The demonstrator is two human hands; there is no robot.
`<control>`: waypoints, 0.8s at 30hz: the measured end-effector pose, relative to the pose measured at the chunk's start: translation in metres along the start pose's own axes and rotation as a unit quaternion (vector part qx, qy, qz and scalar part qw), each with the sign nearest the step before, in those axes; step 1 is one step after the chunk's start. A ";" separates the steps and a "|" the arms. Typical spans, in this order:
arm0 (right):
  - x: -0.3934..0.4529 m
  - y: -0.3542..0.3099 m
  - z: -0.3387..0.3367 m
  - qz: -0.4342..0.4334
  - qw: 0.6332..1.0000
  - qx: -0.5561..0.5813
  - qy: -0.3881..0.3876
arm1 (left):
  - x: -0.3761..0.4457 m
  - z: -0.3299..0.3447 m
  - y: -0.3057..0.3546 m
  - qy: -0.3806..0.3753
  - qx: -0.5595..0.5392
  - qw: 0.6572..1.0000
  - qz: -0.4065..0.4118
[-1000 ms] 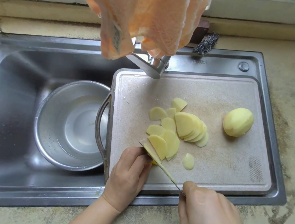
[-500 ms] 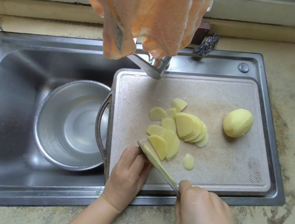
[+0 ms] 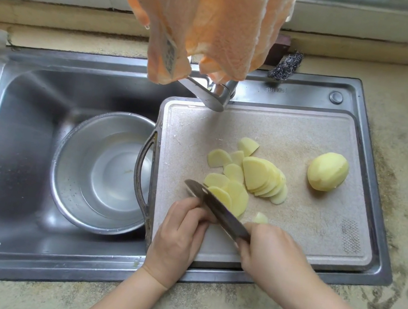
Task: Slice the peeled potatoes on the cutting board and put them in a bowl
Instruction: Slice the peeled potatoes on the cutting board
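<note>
Low in the frame, the right hand [image 3: 270, 250] grips the knife [image 3: 218, 208] while the left hand [image 3: 181, 232], fingers curled, steadies a hidden potato piece against the blade. Just above, a fan of slices [image 3: 247, 178] lies on the cutting board [image 3: 307, 227]. One whole potato [image 3: 328, 171] waits at right; the bowl [image 3: 102, 169] at centre-left holds no slices.

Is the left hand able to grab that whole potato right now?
Probably not right away. The left hand is curled at the near edge of the board, and the whole potato sits far to the right, past the knife and the slices. It would have to reach across both.
</note>
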State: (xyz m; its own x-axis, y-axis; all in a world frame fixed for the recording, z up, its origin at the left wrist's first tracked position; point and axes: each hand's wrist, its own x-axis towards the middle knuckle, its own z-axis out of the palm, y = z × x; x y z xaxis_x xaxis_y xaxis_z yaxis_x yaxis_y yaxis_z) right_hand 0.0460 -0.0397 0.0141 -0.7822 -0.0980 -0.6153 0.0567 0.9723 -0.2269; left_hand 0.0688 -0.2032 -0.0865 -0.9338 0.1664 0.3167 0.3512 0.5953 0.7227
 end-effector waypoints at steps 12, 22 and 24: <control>0.004 0.018 -0.021 -0.069 0.995 -0.048 0.046 | 0.008 -0.009 0.008 -0.025 0.043 0.998 -0.024; -0.004 0.014 -0.009 0.028 0.984 0.164 -0.058 | 0.035 -0.002 0.037 0.022 -0.181 0.853 -0.488; -0.006 0.012 -0.004 0.029 0.984 0.169 -0.057 | 0.038 0.000 0.038 0.017 -0.214 0.834 -0.509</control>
State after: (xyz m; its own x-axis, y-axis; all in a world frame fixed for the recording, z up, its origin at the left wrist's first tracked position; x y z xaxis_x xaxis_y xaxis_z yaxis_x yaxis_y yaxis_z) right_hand 0.0487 -0.0265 0.0184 -0.6980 -0.0867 -0.7108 0.3166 0.8530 -0.4149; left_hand 0.0472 -0.1744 -0.0467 -0.7635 -0.2810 -0.5815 -0.6221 0.0784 0.7790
